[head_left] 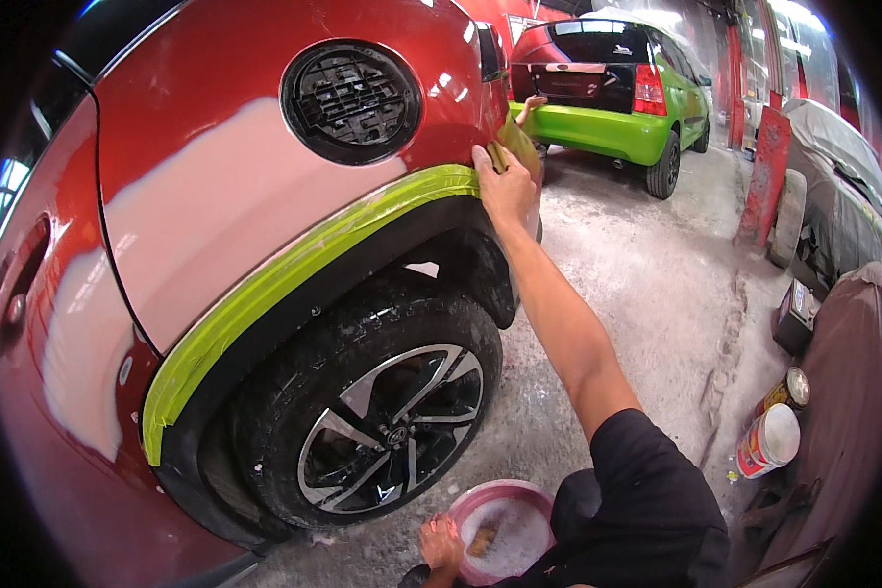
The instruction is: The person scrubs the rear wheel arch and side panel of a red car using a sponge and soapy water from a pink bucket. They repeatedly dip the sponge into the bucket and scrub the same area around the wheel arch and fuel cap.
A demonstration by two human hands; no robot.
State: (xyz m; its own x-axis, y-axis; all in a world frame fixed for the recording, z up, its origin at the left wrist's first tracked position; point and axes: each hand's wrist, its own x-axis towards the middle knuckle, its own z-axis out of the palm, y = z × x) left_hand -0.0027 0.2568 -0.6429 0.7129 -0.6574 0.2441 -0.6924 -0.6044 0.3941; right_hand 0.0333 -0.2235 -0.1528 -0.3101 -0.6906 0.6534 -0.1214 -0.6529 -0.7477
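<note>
My right hand (508, 186) reaches up to the rear corner of a red car (225, 59), its fingers closed on a small yellowish-brown folded piece (499, 157) against the bodywork. Its exact kind is unclear. Beside it an olive-yellow sheet (522, 147) covers part of the corner. Yellow-green masking tape (304, 255) follows the wheel arch, with a dull pinkish patch (206, 186) above it. Low down, my left hand (441, 542) is curled beside the rim of a pink basin (513, 487); whatever it may grip is hidden. A brownish piece (482, 538) lies in the basin's whitish contents.
The rear wheel (397, 431) stands close in front of me. Another person's hand (530, 108) shows past the car's corner, near a green car (598, 132). Along the right are a red post (766, 176), a black box (797, 316), a can (796, 384) and a white-and-red bucket (769, 441).
</note>
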